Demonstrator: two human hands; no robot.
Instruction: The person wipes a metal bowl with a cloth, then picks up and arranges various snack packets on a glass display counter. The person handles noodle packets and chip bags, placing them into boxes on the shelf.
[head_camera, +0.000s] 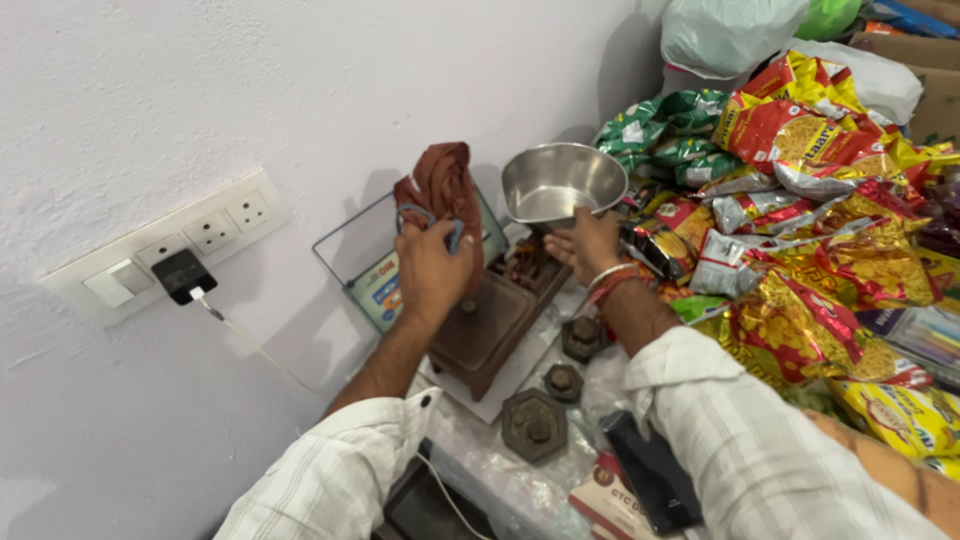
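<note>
My left hand is raised against the wall and grips a bunched brown cloth, with a blue-grey cord looped over its fingers. My right hand holds the rim of a shiny steel bowl that sits at the far end of a brown balance scale. The scale's near platform lies under my left wrist. Three dark hexagonal metal weights rest on the counter just beside the scale.
A pile of bright snack packets fills the right side. A wall switchboard carries a black charger with a white cable. A card in a clear sleeve leans on the wall. A dark phone lies near my right sleeve.
</note>
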